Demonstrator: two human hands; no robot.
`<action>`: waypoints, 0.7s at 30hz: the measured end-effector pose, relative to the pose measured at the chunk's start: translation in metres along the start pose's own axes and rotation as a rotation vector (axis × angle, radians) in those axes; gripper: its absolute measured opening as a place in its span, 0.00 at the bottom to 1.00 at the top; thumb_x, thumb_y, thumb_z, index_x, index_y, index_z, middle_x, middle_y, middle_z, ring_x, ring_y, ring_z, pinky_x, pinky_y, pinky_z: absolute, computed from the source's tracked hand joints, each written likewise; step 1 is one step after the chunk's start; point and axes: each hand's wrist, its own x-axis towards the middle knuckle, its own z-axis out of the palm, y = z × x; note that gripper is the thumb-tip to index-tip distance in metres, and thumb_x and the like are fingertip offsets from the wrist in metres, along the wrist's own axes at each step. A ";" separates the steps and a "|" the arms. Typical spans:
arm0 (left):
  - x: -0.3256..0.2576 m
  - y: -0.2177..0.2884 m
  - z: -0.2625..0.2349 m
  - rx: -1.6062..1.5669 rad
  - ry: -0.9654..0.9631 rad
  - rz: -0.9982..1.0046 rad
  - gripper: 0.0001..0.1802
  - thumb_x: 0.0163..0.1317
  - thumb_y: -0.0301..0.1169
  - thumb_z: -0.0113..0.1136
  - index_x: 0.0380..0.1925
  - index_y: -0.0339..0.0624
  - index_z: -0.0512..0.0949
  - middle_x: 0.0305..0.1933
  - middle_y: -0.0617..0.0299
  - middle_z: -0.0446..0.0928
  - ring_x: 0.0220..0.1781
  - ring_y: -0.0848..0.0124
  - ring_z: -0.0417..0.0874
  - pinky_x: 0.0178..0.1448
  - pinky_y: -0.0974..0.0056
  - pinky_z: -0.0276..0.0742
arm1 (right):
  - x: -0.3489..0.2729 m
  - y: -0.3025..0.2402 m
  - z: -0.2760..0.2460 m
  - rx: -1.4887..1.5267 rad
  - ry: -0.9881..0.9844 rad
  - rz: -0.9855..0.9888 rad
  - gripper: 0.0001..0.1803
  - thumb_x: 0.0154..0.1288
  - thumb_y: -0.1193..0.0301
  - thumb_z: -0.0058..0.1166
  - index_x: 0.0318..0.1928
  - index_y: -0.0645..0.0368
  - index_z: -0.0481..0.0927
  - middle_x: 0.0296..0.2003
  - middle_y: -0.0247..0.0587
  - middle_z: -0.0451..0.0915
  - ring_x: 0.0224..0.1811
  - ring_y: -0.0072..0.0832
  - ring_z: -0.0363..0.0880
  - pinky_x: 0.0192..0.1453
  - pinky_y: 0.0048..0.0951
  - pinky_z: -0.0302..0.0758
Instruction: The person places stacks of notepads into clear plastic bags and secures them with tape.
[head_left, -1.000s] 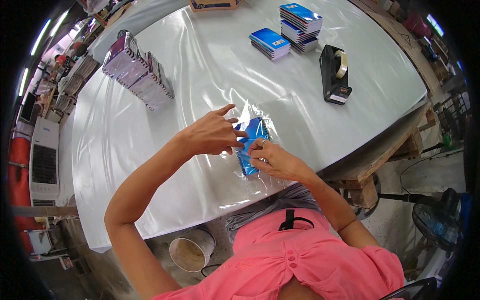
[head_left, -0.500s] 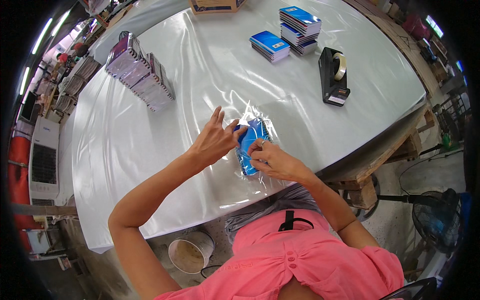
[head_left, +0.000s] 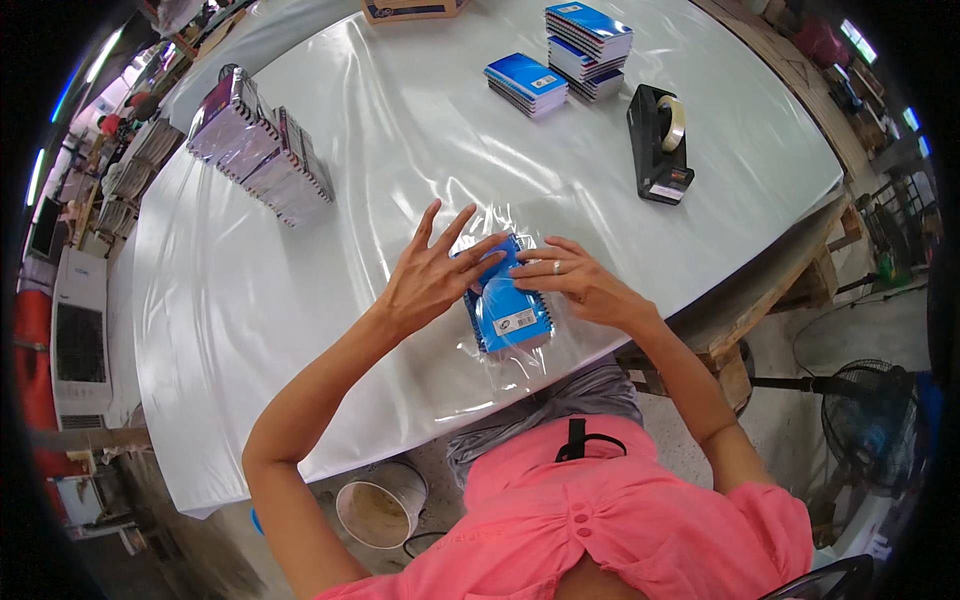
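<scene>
A blue spiral-bound notebook (head_left: pixel 513 308) with a white label lies near the table's front edge, on or inside a clear plastic wrapper (head_left: pixel 497 367). My left hand (head_left: pixel 432 266) has its fingers spread, the fingertips resting on the upper left of the notebook. From the other side my right hand (head_left: pixel 580 282), a ring on one finger, reaches over the notebook's upper right with its fingers stretched out. Both hands press on the plastic and cover part of the notebook's far end.
At the far right stand a short stack of blue notebooks (head_left: pixel 527 76) and a taller stack (head_left: pixel 588 48). A black tape dispenser (head_left: pixel 657 150) is right of them. Wrapped spiral notebooks (head_left: pixel 262 150) are piled at the left. A cardboard box (head_left: pixel 415 9) sits at the back; a bucket (head_left: pixel 382 503) stands below.
My right hand has opened from a pinch and moved up and right, uncovering the label. My left fingers have spread further across the notebook. The whole view has shifted slightly.
</scene>
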 end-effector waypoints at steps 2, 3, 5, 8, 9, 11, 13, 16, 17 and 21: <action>0.003 -0.001 0.001 -0.080 0.002 0.011 0.31 0.51 0.31 0.62 0.59 0.67 0.75 0.73 0.81 0.62 0.77 0.58 0.56 0.78 0.35 0.40 | 0.005 0.003 0.011 -0.044 0.009 -0.009 0.31 0.48 0.86 0.55 0.54 0.46 0.81 0.57 0.28 0.79 0.67 0.27 0.68 0.77 0.49 0.48; 0.004 -0.001 0.001 -0.087 0.000 0.013 0.31 0.51 0.31 0.62 0.59 0.67 0.75 0.73 0.81 0.62 0.77 0.58 0.56 0.78 0.35 0.40 | 0.008 0.003 0.012 -0.063 -0.024 -0.027 0.31 0.49 0.86 0.55 0.54 0.45 0.81 0.57 0.26 0.79 0.67 0.26 0.68 0.77 0.51 0.47; 0.005 -0.002 0.003 -0.041 0.026 0.020 0.28 0.50 0.41 0.63 0.56 0.67 0.78 0.71 0.83 0.64 0.78 0.60 0.53 0.78 0.36 0.41 | 0.011 0.005 0.012 -0.102 -0.040 -0.058 0.29 0.50 0.84 0.56 0.53 0.43 0.82 0.56 0.22 0.79 0.67 0.21 0.68 0.76 0.54 0.47; 0.010 -0.001 0.005 -0.065 0.026 0.003 0.26 0.50 0.41 0.63 0.54 0.66 0.79 0.70 0.82 0.65 0.78 0.60 0.53 0.78 0.35 0.40 | 0.011 0.005 0.011 -0.108 -0.043 -0.060 0.28 0.51 0.83 0.56 0.52 0.41 0.82 0.55 0.20 0.80 0.67 0.20 0.68 0.75 0.54 0.48; 0.010 -0.002 0.007 -0.068 0.025 0.006 0.26 0.50 0.41 0.63 0.54 0.66 0.79 0.70 0.82 0.65 0.78 0.60 0.53 0.78 0.35 0.40 | 0.011 0.005 0.012 -0.107 -0.042 -0.056 0.28 0.51 0.83 0.56 0.52 0.41 0.82 0.55 0.20 0.80 0.67 0.20 0.68 0.75 0.54 0.48; 0.009 -0.002 0.012 -0.071 0.032 -0.020 0.27 0.49 0.41 0.64 0.54 0.66 0.79 0.69 0.81 0.67 0.78 0.59 0.52 0.78 0.35 0.40 | 0.011 0.003 0.015 -0.111 -0.033 -0.043 0.27 0.52 0.81 0.57 0.51 0.39 0.82 0.55 0.18 0.79 0.67 0.19 0.68 0.74 0.54 0.48; 0.011 -0.003 0.011 -0.107 0.004 -0.030 0.28 0.49 0.40 0.64 0.55 0.67 0.79 0.70 0.81 0.66 0.78 0.58 0.53 0.78 0.35 0.39 | 0.010 0.003 0.017 -0.141 -0.030 -0.044 0.26 0.53 0.80 0.57 0.52 0.39 0.81 0.56 0.18 0.78 0.67 0.19 0.68 0.74 0.54 0.48; 0.014 -0.005 0.010 -0.151 -0.038 -0.047 0.32 0.46 0.39 0.66 0.57 0.69 0.77 0.71 0.80 0.65 0.78 0.57 0.52 0.78 0.34 0.38 | 0.010 0.002 0.018 -0.187 -0.034 -0.040 0.26 0.54 0.79 0.57 0.53 0.38 0.79 0.56 0.19 0.77 0.66 0.19 0.68 0.74 0.53 0.47; 0.016 -0.006 0.009 -0.163 -0.050 -0.054 0.35 0.43 0.39 0.68 0.58 0.69 0.76 0.71 0.79 0.64 0.78 0.57 0.51 0.78 0.34 0.38 | 0.011 0.002 0.018 -0.205 -0.042 -0.030 0.26 0.54 0.78 0.57 0.54 0.39 0.78 0.57 0.21 0.77 0.66 0.19 0.69 0.74 0.53 0.47; 0.030 -0.007 0.000 -0.247 -0.083 -0.163 0.59 0.28 0.39 0.78 0.69 0.72 0.62 0.76 0.73 0.56 0.80 0.56 0.47 0.78 0.37 0.41 | 0.013 -0.001 0.017 -0.223 -0.048 -0.032 0.28 0.54 0.78 0.59 0.56 0.41 0.75 0.57 0.24 0.77 0.65 0.21 0.70 0.74 0.52 0.46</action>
